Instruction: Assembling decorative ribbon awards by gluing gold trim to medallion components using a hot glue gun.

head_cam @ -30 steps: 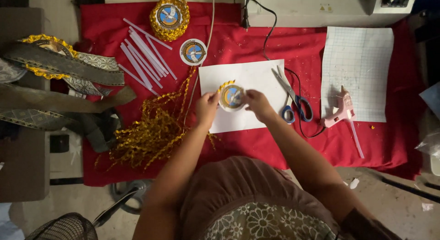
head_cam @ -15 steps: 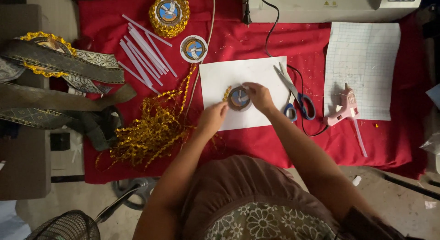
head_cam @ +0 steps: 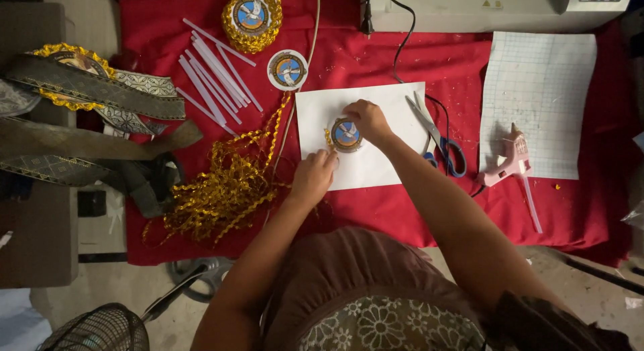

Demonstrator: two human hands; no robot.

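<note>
A round badge (head_cam: 346, 134) with a white bird on blue lies on a white sheet of paper (head_cam: 376, 109). My right hand (head_cam: 367, 120) presses on the badge's upper right edge. Just below and to the left, my left hand (head_cam: 314, 177) pinches the end of a gold trim (head_cam: 225, 190) at the badge's lower left rim. The trim runs off to a loose heap on the red cloth (head_cam: 537, 210).
Scissors (head_cam: 439, 140) and a pink glue gun (head_cam: 513, 160) lie to the right, with gridded paper (head_cam: 540, 99) behind. A finished gold-edged badge (head_cam: 252, 17), a plain badge (head_cam: 287, 69) and several glue sticks (head_cam: 211, 76) lie at upper left. Woven straps (head_cam: 87, 116) are at left, a fan (head_cam: 100, 327) below.
The badge went from held up between both hands to lying flat on the paper. My left hand slid down and left to the gold trim at its rim.
</note>
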